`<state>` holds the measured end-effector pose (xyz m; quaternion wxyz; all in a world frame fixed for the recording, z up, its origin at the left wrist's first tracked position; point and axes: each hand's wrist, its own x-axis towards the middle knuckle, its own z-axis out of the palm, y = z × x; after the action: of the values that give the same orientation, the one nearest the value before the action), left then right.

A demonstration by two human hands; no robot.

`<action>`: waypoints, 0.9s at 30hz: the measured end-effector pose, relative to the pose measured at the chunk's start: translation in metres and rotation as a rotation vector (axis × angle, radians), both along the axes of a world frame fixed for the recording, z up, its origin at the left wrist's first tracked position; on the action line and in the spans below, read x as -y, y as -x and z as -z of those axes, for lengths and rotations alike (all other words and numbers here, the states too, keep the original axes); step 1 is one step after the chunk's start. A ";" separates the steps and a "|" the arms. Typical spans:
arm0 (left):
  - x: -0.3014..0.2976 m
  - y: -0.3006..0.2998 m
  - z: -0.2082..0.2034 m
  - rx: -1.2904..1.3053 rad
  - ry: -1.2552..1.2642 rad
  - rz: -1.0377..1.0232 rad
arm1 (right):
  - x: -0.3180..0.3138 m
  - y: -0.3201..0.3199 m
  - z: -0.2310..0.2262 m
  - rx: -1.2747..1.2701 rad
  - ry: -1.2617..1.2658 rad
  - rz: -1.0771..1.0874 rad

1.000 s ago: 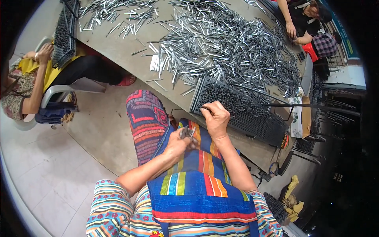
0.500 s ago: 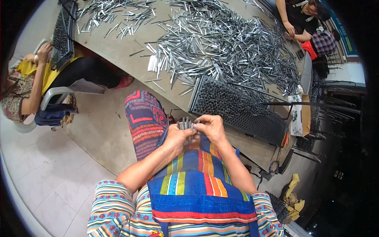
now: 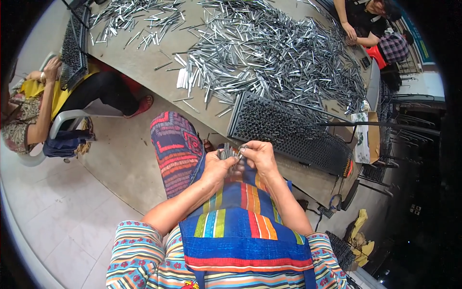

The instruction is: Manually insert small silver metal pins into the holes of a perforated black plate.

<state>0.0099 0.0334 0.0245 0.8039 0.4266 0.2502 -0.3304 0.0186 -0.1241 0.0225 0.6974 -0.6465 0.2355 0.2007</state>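
Note:
My left hand [image 3: 216, 168] is closed round a small bundle of thin grey metal strips [image 3: 225, 153], held above my lap with their ends standing up. Close beside it, my right hand [image 3: 261, 158] pinches one slim strip between thumb and fingertips, right at the edge of the bundle. The exact kind of these strips is too small to tell. Just beyond my hands, a black perforated rack [image 3: 293, 135] lies slantwise along the table edge, its left part filled with upright dark pieces.
A broad heap of loose metal strips [image 3: 279, 58] covers much of the table [image 3: 139, 60]. An open carton [image 3: 368, 137] stands at the rack's right end. One person [image 3: 33, 111] sits at left by another rack [image 3: 74, 50]; another person [image 3: 370, 24] works at far right.
My right hand has drawn slightly right from the bundle, with a strip in its fingertips. My left hand has stayed almost in place. The view has shifted a little.

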 end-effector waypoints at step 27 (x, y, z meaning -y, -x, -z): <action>0.001 0.031 0.023 0.059 0.026 0.179 | 0.007 -0.017 -0.005 0.821 0.624 0.108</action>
<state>-0.0210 0.0325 0.0015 0.7837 0.4462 0.1830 -0.3913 0.0355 -0.1309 0.0279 0.5157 -0.8361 0.0240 -0.1855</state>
